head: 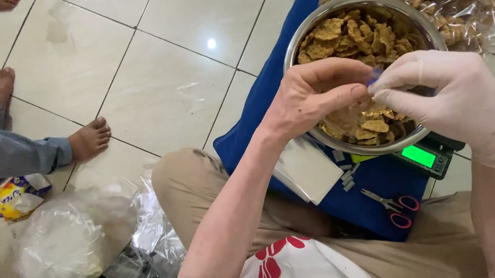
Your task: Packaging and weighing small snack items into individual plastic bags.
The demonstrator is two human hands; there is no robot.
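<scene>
I sit on a glossy pale tiled floor [185,70]; a ceiling light's reflection [211,44] glints at twelve o'clock.

Blue cloth [293,96], red-handled scissors [395,207], brown crackers [353,38]

Bright, sharp view; ceiling-lamp glare on floor tiles [211,44].

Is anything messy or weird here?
Only the right hand wears a glove; the left hand is bare. Crumpled plastic bags lie heaped on the floor, and small clips are scattered on the blue cloth beside the bowl.
</scene>
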